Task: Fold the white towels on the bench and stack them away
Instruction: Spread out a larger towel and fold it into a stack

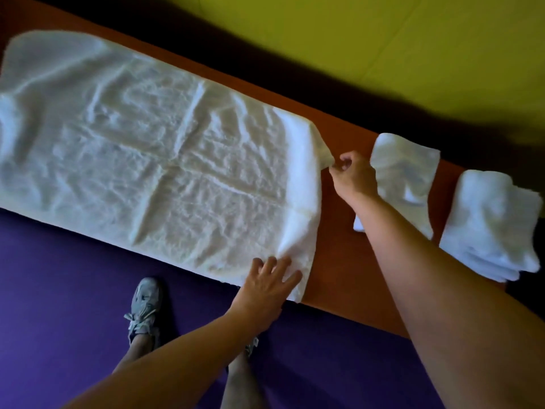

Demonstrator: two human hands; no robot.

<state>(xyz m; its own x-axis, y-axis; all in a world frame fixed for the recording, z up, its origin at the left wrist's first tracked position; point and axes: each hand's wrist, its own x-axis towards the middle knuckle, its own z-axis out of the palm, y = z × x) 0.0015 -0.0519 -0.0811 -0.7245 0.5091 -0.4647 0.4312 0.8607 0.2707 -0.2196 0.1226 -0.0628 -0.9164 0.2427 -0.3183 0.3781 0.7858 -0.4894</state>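
So far one folded stack (491, 225) and a half-folded towel (404, 175) sit at the bench's (342, 255) right end, while the large towel (153, 149) lies spread, right hand (352, 175) pinching its far corner, left hand (269, 286) flat on its near corner, unfolded yet.

Colour rundown: the big spread towel (153, 152) is plain white, no print, just a cross of fold creases. The small crumpled towel (404, 175) and the folded towel stack (492, 222) at the bench's right end are plain white too. Bench top (348, 231) is orange-brown, floor (59, 305) deep purple, wall (368, 39) yellow-green. The sneaker (144, 305) is grey with pale laces.
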